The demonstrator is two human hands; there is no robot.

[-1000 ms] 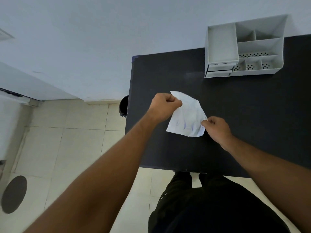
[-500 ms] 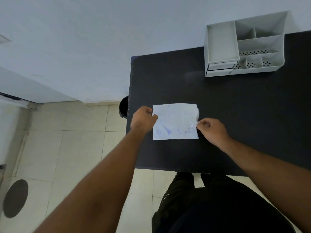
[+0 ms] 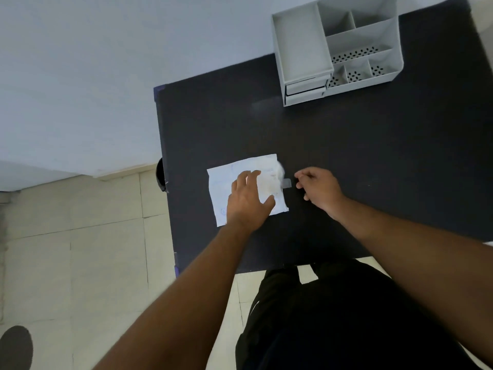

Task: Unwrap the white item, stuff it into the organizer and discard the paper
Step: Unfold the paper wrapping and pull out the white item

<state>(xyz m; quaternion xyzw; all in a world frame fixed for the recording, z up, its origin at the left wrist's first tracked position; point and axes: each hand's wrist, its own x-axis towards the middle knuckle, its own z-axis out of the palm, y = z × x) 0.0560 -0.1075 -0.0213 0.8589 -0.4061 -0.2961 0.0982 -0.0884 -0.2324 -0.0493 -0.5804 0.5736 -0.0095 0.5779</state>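
A white sheet of paper point(image 3: 221, 188) lies spread flat on the black table point(image 3: 346, 156), near its left front. A pale, blurred white item point(image 3: 270, 178) rests on the sheet's right part, and a short strip of tape point(image 3: 287, 183) sticks out from the right edge. My left hand point(image 3: 248, 201) lies over the sheet with fingers apart, fingertips beside the white item. My right hand point(image 3: 318, 188) hovers just right of the tape, fingers loosely curled and empty. The grey organizer point(image 3: 301, 84) stands at the table's far edge, its compartments empty.
A dark round container point(image 3: 160, 174) shows below the table's left edge, against the wall. Tiled floor lies to the left, with a dark round patch point(image 3: 14, 348) at the bottom left. My dark-clothed legs are at the table's front edge.
The paper has gone from held up and folded to lying flat and unfolded. Both hands have let go of its edges; my left hand moved onto the sheet, my right hand drew back to the right.
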